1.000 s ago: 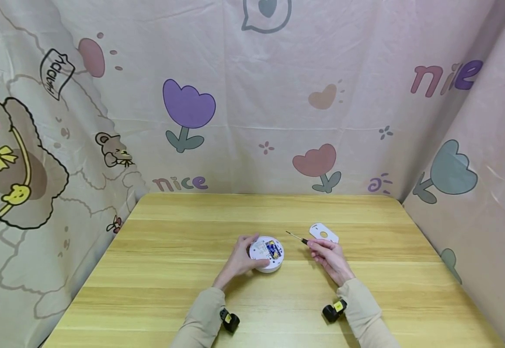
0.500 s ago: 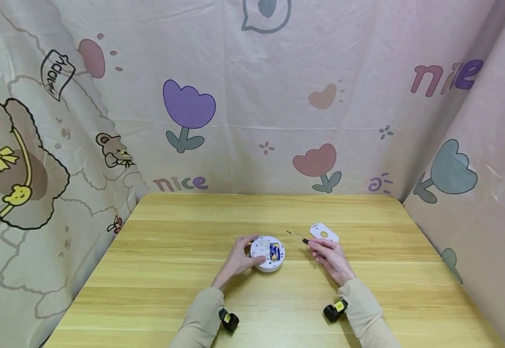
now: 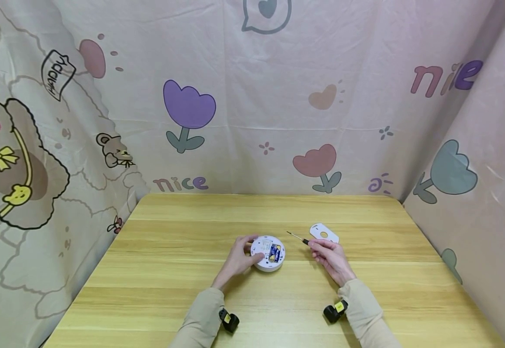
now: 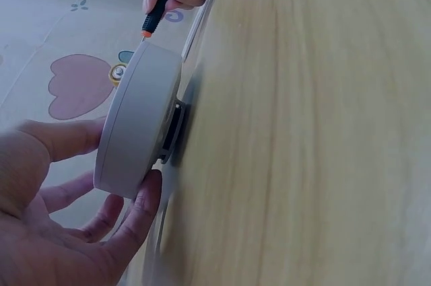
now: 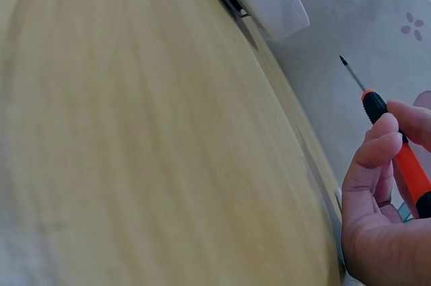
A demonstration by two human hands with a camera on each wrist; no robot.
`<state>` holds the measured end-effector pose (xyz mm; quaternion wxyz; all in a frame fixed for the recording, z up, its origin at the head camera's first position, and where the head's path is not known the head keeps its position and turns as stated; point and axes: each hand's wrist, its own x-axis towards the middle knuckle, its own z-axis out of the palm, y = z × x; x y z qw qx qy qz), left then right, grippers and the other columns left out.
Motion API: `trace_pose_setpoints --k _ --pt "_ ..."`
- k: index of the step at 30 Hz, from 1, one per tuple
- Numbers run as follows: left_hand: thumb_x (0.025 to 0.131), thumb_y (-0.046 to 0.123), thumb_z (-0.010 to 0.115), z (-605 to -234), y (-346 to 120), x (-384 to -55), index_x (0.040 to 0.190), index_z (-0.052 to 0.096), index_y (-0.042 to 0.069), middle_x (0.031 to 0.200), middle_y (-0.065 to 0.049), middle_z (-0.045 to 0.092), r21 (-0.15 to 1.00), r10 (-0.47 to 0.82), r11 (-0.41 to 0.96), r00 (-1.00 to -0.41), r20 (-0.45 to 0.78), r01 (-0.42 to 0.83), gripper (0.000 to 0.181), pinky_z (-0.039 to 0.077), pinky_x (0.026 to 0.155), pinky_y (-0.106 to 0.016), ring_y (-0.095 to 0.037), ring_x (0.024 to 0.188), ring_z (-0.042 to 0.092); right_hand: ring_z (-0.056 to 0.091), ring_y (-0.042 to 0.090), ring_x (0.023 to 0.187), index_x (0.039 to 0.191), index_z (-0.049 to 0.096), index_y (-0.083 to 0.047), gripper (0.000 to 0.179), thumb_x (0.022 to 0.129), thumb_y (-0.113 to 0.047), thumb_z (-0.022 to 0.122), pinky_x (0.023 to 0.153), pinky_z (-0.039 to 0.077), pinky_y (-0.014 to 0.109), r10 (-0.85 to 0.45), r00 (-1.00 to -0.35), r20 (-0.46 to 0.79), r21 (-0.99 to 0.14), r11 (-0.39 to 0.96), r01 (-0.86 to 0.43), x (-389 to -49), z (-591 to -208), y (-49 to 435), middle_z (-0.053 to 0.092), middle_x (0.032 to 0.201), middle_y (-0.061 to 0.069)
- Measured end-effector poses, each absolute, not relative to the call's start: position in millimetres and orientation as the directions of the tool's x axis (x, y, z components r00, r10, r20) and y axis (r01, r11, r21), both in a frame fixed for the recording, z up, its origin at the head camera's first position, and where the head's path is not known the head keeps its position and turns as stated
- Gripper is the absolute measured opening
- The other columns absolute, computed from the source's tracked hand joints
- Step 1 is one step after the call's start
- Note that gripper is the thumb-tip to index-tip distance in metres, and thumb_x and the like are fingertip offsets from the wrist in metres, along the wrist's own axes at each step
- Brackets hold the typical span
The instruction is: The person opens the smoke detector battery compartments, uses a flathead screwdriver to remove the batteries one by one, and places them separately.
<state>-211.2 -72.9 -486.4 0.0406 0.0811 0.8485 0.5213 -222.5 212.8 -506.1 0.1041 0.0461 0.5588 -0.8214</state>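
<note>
My left hand (image 3: pixel 240 257) holds a round white smoke alarm (image 3: pixel 266 247) close over the table, its thumb on the face and fingers round the side. That face is up and shows batteries (image 3: pixel 275 253) in an uncovered compartment. In the left wrist view one battery end (image 4: pixel 118 72) stands past the rim, and a slotted ring (image 4: pixel 174 131) shows underneath. To the right, my right hand (image 3: pixel 331 258) pinches a small screwdriver (image 5: pixel 413 165) with an orange and black handle. Its thin shaft points up and left, apart from the alarm in the head view.
Behind the right hand a white plate (image 3: pixel 331 237) with a round hole lies on the wooden table (image 3: pixel 182 227). Printed cloth (image 3: pixel 252 159) hangs at the back and both sides. A black wrist camera (image 3: pixel 229 320) sits on the left sleeve, another (image 3: pixel 335 311) on the right.
The smoke alarm has turned slightly clockwise and shifted a little right in the left hand. The left thumb has moved up its face. The right hand and screwdriver have barely moved.
</note>
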Motion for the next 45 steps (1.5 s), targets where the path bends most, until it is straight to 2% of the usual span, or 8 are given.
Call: trace_pose_setpoints --k 11,20,31,39,43,45 --pt "0.077 0.022 0.068 -486.4 -71.8 -212.0 0.126 0.048 0.013 0.121 -0.011 0.048 0.889 0.149 0.453 -0.989 0.004 0.072 0.054 0.048 0.083 -0.031 -0.021 0.100 0.053 0.058 0.006 0.061 0.092 0.067 -0.009 0.013 0.080 -0.008 0.064 0.051 0.047 0.014 -0.121 -0.971 -0.206 -0.907 -0.350 0.236 -222.2 -506.1 213.4 0.070 0.085 0.003" --pt "0.078 0.019 0.067 -489.0 -70.7 -213.3 0.123 0.050 0.008 0.115 -0.013 0.052 0.891 0.134 0.445 -0.990 0.036 0.093 0.049 0.048 0.076 -0.026 -0.020 0.093 0.054 0.058 0.007 0.061 0.092 0.067 -0.010 0.013 0.079 -0.008 0.064 0.051 0.047 0.014 -0.120 -0.970 -0.210 -0.907 -0.348 0.239 -221.7 -505.3 212.8 0.070 0.086 0.004" --pt "0.081 0.024 0.063 -491.9 -70.5 -212.9 0.123 0.052 0.013 0.112 -0.010 0.053 0.879 0.115 0.468 -0.992 0.043 0.092 0.045 0.048 0.077 -0.026 -0.018 0.092 0.053 0.059 0.006 0.061 0.092 0.067 -0.010 0.014 0.079 -0.008 0.065 0.051 0.048 0.014 -0.126 -0.970 -0.210 -0.903 -0.355 0.241 -221.0 -505.3 213.1 0.070 0.085 0.003" --pt "0.077 0.043 0.064 -489.1 -70.4 -211.4 0.127 0.047 0.013 0.115 -0.009 0.052 0.881 0.141 0.464 -0.990 0.032 0.095 0.061 0.049 0.077 -0.024 -0.016 0.093 0.054 0.059 0.006 0.061 0.091 0.067 -0.010 0.013 0.079 -0.008 0.064 0.051 0.048 0.014 -0.128 -0.971 -0.204 -0.904 -0.355 0.237 -222.3 -506.3 213.7 0.070 0.087 0.004" --pt "0.068 0.051 0.070 -488.4 -69.6 -210.4 0.130 0.043 0.012 0.119 -0.010 0.050 0.875 0.173 0.470 -0.984 0.039 0.117 0.078 0.049 0.078 -0.028 -0.018 0.095 0.053 0.059 0.006 0.061 0.091 0.067 -0.010 0.013 0.079 -0.008 0.065 0.050 0.047 0.014 -0.122 -0.971 -0.205 -0.907 -0.350 0.235 -222.7 -506.7 213.4 0.070 0.087 0.004" --pt "0.060 0.052 0.074 -488.2 -69.2 -209.1 0.132 0.040 0.013 0.123 -0.011 0.047 0.858 0.191 0.496 -0.981 0.040 0.131 0.088 0.048 0.084 -0.035 -0.021 0.101 0.051 0.059 0.006 0.061 0.092 0.067 -0.009 0.013 0.078 -0.008 0.065 0.050 0.047 0.014 -0.118 -0.972 -0.203 -0.909 -0.346 0.232 -222.7 -506.7 213.3 0.070 0.086 0.004"
